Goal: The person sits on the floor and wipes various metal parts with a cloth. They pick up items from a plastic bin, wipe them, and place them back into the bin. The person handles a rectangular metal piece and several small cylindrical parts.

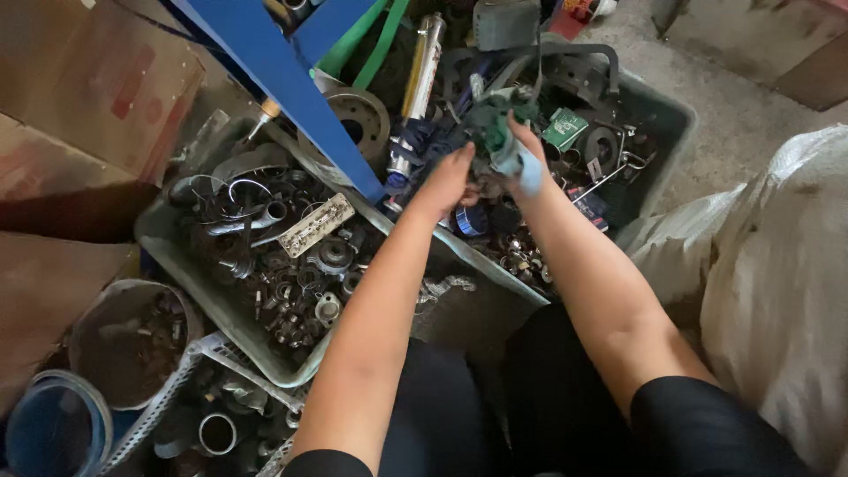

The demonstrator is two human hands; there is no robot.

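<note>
Hands over scrap bins, seen from above. Left hand reaches out from the near side, fingers curled down onto a dark green tangled bundle, possibly cloth or wire mixed with small parts; the view is too cluttered to tell which. Its grip is pressed on the near left edge of that bundle. Right hand is just beside it, touching the same bundle from the right, fingers closed round a pale blue-white piece at the bundle's lower end. Both hands meet above the divide between two grey plastic bins.

Right bin: holds the bundle's lower mass, black rubber rings, a small green box, bent metal hooks and loose bearings at the near side.

Left bin: dark oily metal parts, curved steel strips, a perforated flat plate lying tilted near the middle, round bushings and nuts near it.

Blue painted steel beam runs diagonally from far left toward the middle, crossing above the left bin. Behind it a round flange disc and a chrome cylinder standing tilted. Green straps at the far side.

Near left: a round pail with rusty scraps, a blue bucket beside it, white mesh tray between. Woven sacks on the right, on the concrete floor.
</note>
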